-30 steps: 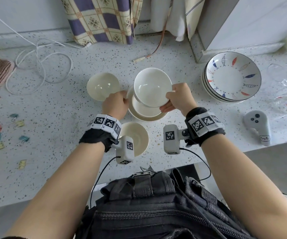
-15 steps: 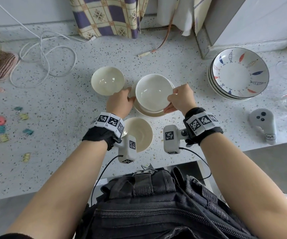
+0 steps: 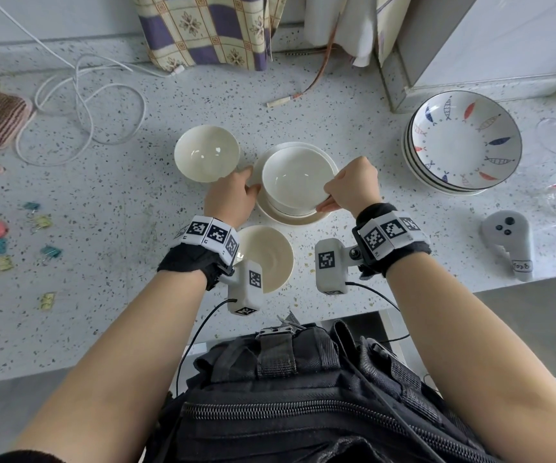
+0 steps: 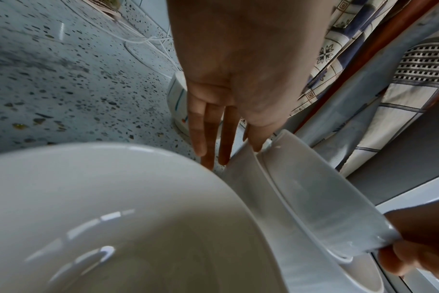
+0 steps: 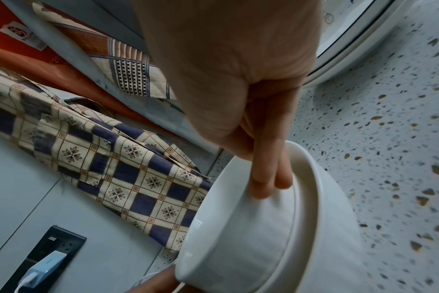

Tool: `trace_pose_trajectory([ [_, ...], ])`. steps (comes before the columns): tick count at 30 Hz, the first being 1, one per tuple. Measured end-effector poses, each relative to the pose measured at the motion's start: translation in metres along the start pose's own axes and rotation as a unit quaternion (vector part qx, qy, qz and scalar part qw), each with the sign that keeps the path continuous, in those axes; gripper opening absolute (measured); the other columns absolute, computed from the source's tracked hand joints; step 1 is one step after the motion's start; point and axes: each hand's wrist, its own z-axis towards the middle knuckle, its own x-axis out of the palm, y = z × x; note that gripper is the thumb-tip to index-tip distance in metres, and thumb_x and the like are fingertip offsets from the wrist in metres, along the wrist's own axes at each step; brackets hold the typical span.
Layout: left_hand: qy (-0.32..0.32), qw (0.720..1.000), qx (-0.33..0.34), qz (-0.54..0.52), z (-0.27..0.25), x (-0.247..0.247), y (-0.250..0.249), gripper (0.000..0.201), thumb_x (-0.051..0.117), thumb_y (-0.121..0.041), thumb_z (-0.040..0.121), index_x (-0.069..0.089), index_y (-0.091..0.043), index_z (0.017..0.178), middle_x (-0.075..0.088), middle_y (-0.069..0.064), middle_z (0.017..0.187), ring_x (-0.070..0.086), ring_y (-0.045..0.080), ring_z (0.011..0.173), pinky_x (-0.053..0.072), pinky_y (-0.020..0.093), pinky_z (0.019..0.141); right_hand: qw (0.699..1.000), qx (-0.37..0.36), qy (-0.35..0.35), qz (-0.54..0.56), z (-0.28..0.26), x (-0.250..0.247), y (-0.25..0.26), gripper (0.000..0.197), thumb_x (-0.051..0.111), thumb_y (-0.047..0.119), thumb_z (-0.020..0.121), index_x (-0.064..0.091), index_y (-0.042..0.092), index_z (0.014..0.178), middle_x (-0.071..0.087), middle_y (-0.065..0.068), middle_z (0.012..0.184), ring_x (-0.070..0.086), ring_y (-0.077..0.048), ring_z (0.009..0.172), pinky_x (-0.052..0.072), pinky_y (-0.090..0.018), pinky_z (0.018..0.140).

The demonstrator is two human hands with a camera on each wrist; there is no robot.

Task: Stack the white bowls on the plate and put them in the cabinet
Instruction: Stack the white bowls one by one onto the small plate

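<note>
A cream plate (image 3: 324, 218) lies mid-counter with white bowls nested on it; the top bowl (image 3: 295, 180) sits upright. My right hand (image 3: 328, 195) pinches the top bowl's right rim (image 5: 238, 228), its fingers (image 5: 266, 178) lying on the outer wall. My left hand (image 3: 250, 182) rests at the plate's left edge with straight fingers (image 4: 201, 128), the thumb tip touching the rim (image 4: 276, 138). A second loose bowl (image 3: 206, 153) stands left of the plate. A third bowl (image 3: 270, 259) sits near the counter's front edge, partly hidden by my left wrist, and fills the lower left wrist view (image 4: 113, 218).
A stack of fish-patterned plates (image 3: 463, 145) stands at the right, with a grey controller (image 3: 507, 238) in front of it. A white cable (image 3: 86, 105) loops at the back left, binder clips (image 3: 39, 222) lie far left. A checked cloth (image 3: 210, 28) hangs behind.
The top bowl, held raised and tilted over the plate a second ago, has come down level into the stack. My left hand stayed by the plate's left edge.
</note>
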Motion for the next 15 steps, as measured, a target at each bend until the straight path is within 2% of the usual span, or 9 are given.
trace_pose_trajectory([
  [2,0.000,1.000,-0.001,0.004,0.000,0.000,0.000,0.025,0.049,-0.020,0.095,0.059,-0.009,0.115,0.069,0.022,0.093,0.064,0.037,0.087,0.053,0.043,0.077,1.000,-0.002,-0.002,-0.005,0.002,0.001,-0.003,0.024,0.046,-0.008,0.081,0.061,-0.012,0.099,0.058,-0.009,0.033,0.068,-0.022,0.044,0.061,-0.048,0.066],
  [5,-0.004,1.000,0.002,0.006,0.000,0.001,-0.001,0.025,0.048,-0.019,0.095,0.058,-0.009,0.116,0.068,0.022,0.093,0.064,0.037,0.086,0.052,0.042,0.076,1.000,-0.013,-0.005,-0.014,0.003,0.003,-0.006,0.015,0.047,-0.007,0.081,0.059,0.001,0.084,0.056,-0.009,0.032,0.068,-0.024,0.045,0.061,-0.047,0.066],
  [9,-0.005,1.000,0.005,0.010,0.000,0.002,0.000,0.024,0.048,-0.019,0.095,0.058,-0.010,0.115,0.069,0.022,0.090,0.066,0.036,0.083,0.055,0.043,0.076,0.999,-0.025,-0.017,-0.015,0.004,0.004,-0.007,0.014,0.049,-0.006,0.081,0.057,0.004,0.079,0.067,-0.026,0.057,0.071,-0.032,0.053,0.061,-0.047,0.063],
  [10,-0.005,1.000,0.003,0.009,0.000,0.003,0.000,0.024,0.047,-0.019,0.095,0.058,-0.011,0.115,0.069,0.022,0.090,0.066,0.036,0.083,0.056,0.044,0.077,0.999,-0.026,-0.017,-0.015,0.004,0.004,-0.008,0.015,0.048,-0.006,0.080,0.057,0.005,0.075,0.067,-0.025,0.055,0.071,-0.031,0.052,0.061,-0.045,0.060],
  [13,0.000,1.000,0.005,0.006,0.000,0.003,0.000,0.027,0.044,-0.021,0.097,0.055,-0.012,0.120,0.068,0.022,0.095,0.067,0.038,0.084,0.056,0.049,0.079,0.999,-0.032,-0.016,-0.009,0.002,0.002,-0.011,0.031,0.047,-0.009,0.078,0.049,0.010,0.055,0.058,-0.008,0.034,0.069,-0.024,0.046,0.059,-0.033,0.050],
  [15,0.010,1.000,0.012,0.012,0.000,0.004,0.002,0.031,0.037,-0.022,0.099,0.050,-0.013,0.127,0.065,0.023,0.102,0.066,0.040,0.086,0.055,0.051,0.080,0.999,-0.042,-0.010,0.006,-0.001,0.000,-0.014,0.027,0.051,-0.008,0.079,0.055,0.004,0.054,0.061,-0.013,0.041,0.070,-0.027,0.050,0.060,-0.037,0.050],
])
